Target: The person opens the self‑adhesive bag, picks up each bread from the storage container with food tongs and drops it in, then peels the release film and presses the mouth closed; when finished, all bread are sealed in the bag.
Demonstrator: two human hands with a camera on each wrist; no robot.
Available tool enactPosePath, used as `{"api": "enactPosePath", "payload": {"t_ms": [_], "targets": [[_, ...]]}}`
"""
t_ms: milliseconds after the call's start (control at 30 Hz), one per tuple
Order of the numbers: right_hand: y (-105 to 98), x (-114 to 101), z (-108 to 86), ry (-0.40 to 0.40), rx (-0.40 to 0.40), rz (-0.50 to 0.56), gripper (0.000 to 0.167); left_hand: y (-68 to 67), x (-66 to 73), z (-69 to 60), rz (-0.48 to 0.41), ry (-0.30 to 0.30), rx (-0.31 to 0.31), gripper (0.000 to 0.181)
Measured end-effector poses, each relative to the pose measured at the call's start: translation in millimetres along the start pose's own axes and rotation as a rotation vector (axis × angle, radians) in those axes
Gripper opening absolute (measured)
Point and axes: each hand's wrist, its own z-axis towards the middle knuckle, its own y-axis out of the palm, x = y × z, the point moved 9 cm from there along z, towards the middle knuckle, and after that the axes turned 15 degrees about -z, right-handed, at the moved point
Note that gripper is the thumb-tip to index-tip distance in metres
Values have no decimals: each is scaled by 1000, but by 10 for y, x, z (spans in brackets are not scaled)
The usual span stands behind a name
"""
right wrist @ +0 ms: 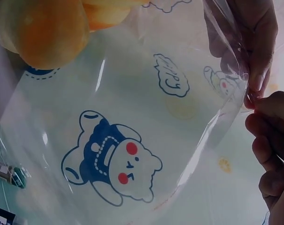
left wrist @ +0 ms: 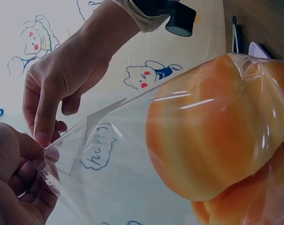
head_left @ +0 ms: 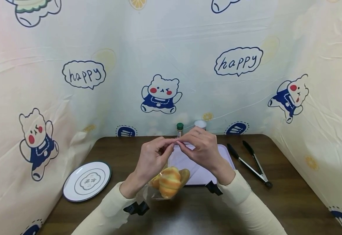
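A clear plastic bag (left wrist: 127, 122) hangs from both hands, with several golden bread rolls (head_left: 170, 182) in its lower part. At the bag's top edge my left hand (head_left: 151, 160) pinches the film between thumb and fingers. My right hand (head_left: 201, 148) pinches the same edge right beside it, and the fingertips of the two hands meet. In the left wrist view the rolls (left wrist: 203, 136) fill the right side, while the right wrist view has them (right wrist: 48, 33) at upper left. Between rolls and fingers the bag is stretched smooth.
Behind the hands lies a pale purple tray (head_left: 226, 156), partly covered by them. Black-handled tongs (head_left: 257, 166) lie spread at right; a white plate (head_left: 87, 181) is at left. A green-capped jar (head_left: 180, 129) and a white-topped container (head_left: 200, 124) stand at the back.
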Motion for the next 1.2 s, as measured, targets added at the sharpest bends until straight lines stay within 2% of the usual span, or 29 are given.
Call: {"api": "enactPosePath", "payload": {"t_ms": [200,500,800,1033,1200], "targets": [[31,21,-3,15,-13,47,6,-6,-3,-4,0,-3,-2,18],[77,99,-9,127,-42,184,4,-4,-24,-16,-7,-7,-4,20],[94,178,-27,217,-67,233,3,-12,-22,-26,-20,-28,0,19],[96,171,-26,210,-82,275,2,-25,-28,-28,-41,-24,13,20],[122,144,-31,184,-100,279,8,-31,-13,-30,-42,-24,17,21]]}}
